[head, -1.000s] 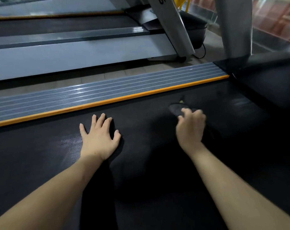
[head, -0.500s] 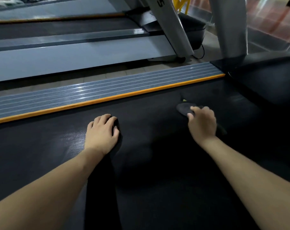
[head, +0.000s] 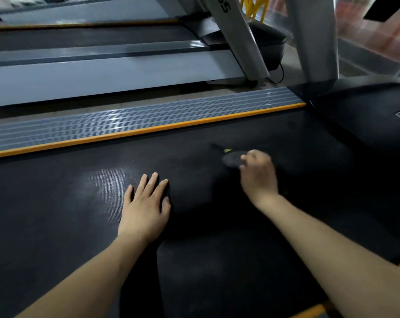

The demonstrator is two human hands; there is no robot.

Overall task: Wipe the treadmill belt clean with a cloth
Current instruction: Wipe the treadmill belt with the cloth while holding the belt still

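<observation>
The black treadmill belt [head: 217, 260] fills the lower part of the head view. My left hand [head: 145, 206] lies flat on it, fingers straight and spread. My right hand [head: 258, 174] is blurred and holds a dark cloth [head: 231, 159] down on the belt with curled fingers. A small yellow-green tag [head: 227, 150] shows at the cloth's far edge. Most of the cloth is hidden under the hand. A pale sheen [head: 107, 184] marks the belt left of my left hand.
A grey ribbed side rail [head: 134, 121] with an orange strip [head: 148, 130] runs along the belt's far edge. The black motor cover [head: 366, 115] rises at right. A silver upright [head: 313, 37] stands behind it. A second treadmill [head: 91, 70] lies beyond.
My left hand's fingers, curled half a second ago, are straight and flat again. My right hand has slid the cloth along the belt toward the motor cover.
</observation>
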